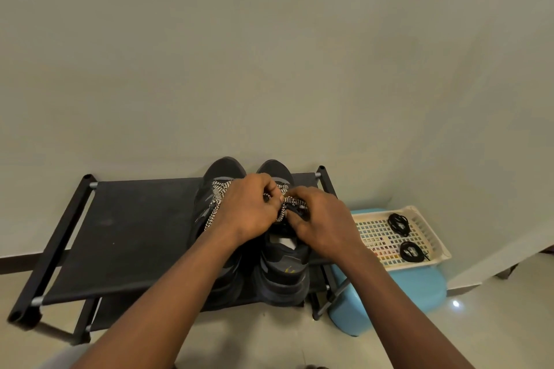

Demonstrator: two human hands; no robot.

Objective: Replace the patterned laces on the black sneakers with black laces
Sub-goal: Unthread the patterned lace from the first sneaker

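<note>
Two black sneakers stand side by side on a black shoe rack [126,225], toes toward the wall: the left sneaker [223,171] and the right sneaker [284,266]. Both carry black-and-white patterned laces [216,198]. My left hand [248,213] and my right hand [323,225] sit over the right sneaker's tongue, fingers curled, each pinching its patterned lace [283,210]. Two coiled black laces, one [398,223] behind the other [410,252], lie in a cream basket tray [431,237] at the right.
The tray rests on a blue plastic stool [413,287] beside the rack's right end. A plain wall rises just behind the rack. Pale tiled floor [269,338] lies in front.
</note>
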